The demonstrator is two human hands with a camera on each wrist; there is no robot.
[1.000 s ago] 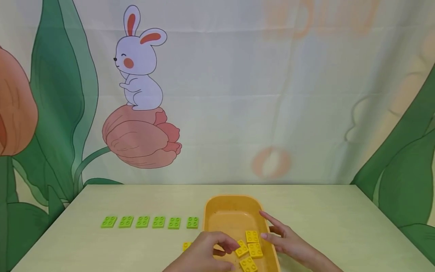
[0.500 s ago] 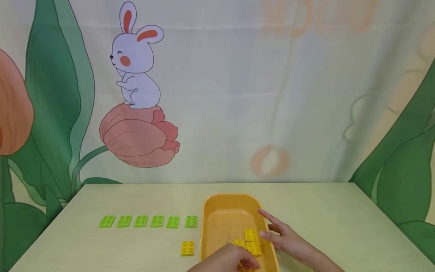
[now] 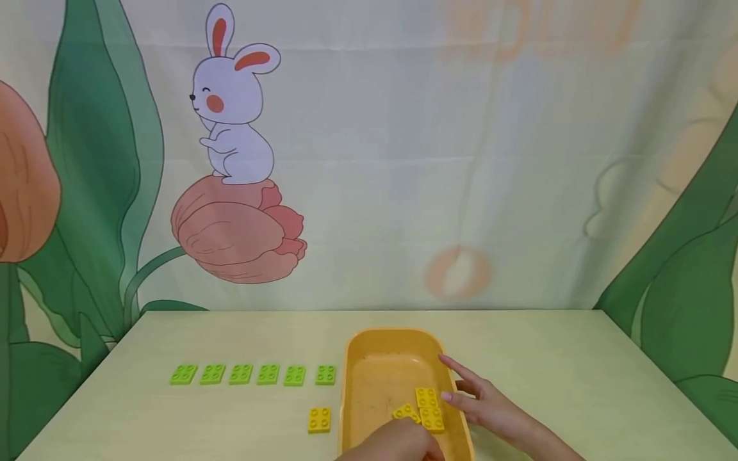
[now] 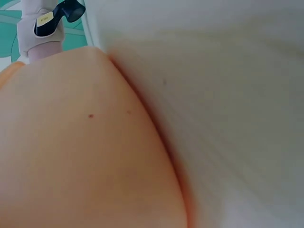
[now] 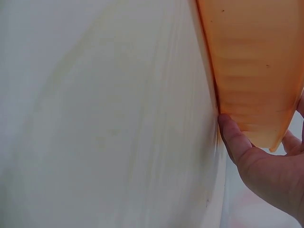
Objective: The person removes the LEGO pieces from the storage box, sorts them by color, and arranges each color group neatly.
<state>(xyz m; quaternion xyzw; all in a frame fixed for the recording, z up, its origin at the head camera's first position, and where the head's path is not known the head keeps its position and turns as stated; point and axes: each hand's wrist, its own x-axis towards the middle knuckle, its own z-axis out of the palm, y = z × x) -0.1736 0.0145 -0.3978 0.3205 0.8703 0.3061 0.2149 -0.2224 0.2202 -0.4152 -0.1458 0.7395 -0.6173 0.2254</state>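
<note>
My left hand (image 3: 399, 440) reaches into the near end of the yellow tray (image 3: 393, 334). Its fingers point down and are hidden behind the back of the hand, so what they touch is not visible. Three yellow toy bricks show just past it: a tilted one (image 3: 405, 412), a far one (image 3: 425, 397) and a right one (image 3: 432, 420). At the tray's right side, my right hand (image 3: 490, 410) holds the wall, thumb at the rim and other fingers outside. The right wrist view shows this hand (image 5: 266, 166) against the tray's outer face (image 5: 259, 71).
Several green bricks (image 3: 268, 374) form a row on the table (image 3: 548, 365), left of the tray. One yellow brick (image 3: 319, 420) lies in front of the row's right end. A printed curtain (image 3: 375, 160) hangs behind the table.
My left hand has moved right and toward me over the near end of the tray, uncovering the yellow brick on the table and covering the nearest brick inside. The right hand stays put.
</note>
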